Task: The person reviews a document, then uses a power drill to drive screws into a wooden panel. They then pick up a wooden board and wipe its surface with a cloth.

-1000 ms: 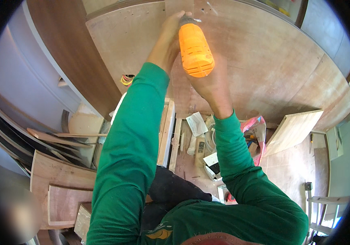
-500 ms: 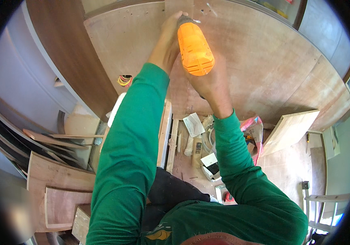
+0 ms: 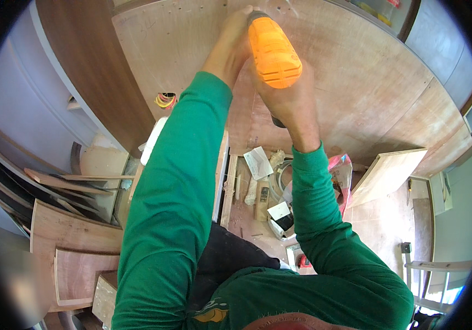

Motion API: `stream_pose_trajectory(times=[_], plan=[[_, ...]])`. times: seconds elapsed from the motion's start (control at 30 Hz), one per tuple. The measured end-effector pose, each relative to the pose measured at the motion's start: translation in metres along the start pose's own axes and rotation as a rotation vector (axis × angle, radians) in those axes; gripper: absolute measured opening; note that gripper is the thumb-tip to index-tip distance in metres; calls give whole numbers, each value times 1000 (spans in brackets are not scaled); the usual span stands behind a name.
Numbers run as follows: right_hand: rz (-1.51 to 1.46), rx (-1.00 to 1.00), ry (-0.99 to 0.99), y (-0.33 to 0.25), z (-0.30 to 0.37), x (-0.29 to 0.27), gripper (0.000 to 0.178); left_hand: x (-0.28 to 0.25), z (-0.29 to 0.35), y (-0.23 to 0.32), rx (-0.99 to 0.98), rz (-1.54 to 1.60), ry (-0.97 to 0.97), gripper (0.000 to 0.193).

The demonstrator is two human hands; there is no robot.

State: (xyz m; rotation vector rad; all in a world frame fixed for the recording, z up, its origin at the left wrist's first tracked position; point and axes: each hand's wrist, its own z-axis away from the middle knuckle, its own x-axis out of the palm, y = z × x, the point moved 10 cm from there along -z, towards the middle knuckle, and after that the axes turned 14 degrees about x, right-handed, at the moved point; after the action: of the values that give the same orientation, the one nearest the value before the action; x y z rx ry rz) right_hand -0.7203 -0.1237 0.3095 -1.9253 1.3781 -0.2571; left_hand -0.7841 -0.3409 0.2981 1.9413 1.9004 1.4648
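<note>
A cordless drill with an orange body (image 3: pixel 274 50) points away from me at the upright plywood panel (image 3: pixel 368 82). My right hand (image 3: pixel 286 102) is closed around its handle, whose dark lower end shows below the palm. At the dark front end of the drill, my left hand (image 3: pixel 235 44) is raised beside the chuck with its fingers bent together. The drill hides most of those fingers, and I cannot make out what they hold. The drill's tip and its contact with the panel are also hidden.
Coloured wires (image 3: pixel 165 100) stick out of a panel cutout beside my left sleeve. A loose board (image 3: pixel 387 177) leans at the right, near a pink-and-clear bag (image 3: pixel 339 171). Below lie a red tape measure (image 3: pixel 304 261) and an open box (image 3: pixel 281 221). Wood offcuts (image 3: pixel 76 231) are stacked at left.
The drill and both hands have shifted slightly up and to the right in the picture. The surroundings have moved a little up and left in view. My right hand keeps its grip.
</note>
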Motion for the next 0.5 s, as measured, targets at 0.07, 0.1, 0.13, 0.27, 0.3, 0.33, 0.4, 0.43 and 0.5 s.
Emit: stream_pose_trajectory(times=[0.07, 0.1, 0.13, 0.27, 0.3, 0.33, 0.4, 0.43, 0.5], plan=[[-1, 47, -13, 5, 0, -3, 27, -3, -7, -9, -39, -16, 67, 24], [20, 76, -23, 10, -1, -5, 27, -4, -8, -13, -47, -23, 104, 23], [40, 104, -33, 14, -2, -7, 26, -4, -8, -16, -55, -30, 142, 23], [44, -46, -9, 15, 1, -9, 22, -20, -26, -7, -28, -88, 224, 20], [37, -77, 2, 14, 7, -9, 22, -29, -26, -3, -51, -145, 268, 19], [19, -59, -10, 16, 12, -8, 22, -38, -26, 2, -72, -203, 315, 19], [2, 42, -48, 30, 29, -15, 24, -40, -22, -1, -120, -235, 374, 18], [-8, 106, -74, 37, 38, -18, 24, -36, -18, -1, -139, -219, 392, 17], [-31, 216, -134, 42, 56, -22, 24, -34, -9, 7, -129, -208, 280, 16]])
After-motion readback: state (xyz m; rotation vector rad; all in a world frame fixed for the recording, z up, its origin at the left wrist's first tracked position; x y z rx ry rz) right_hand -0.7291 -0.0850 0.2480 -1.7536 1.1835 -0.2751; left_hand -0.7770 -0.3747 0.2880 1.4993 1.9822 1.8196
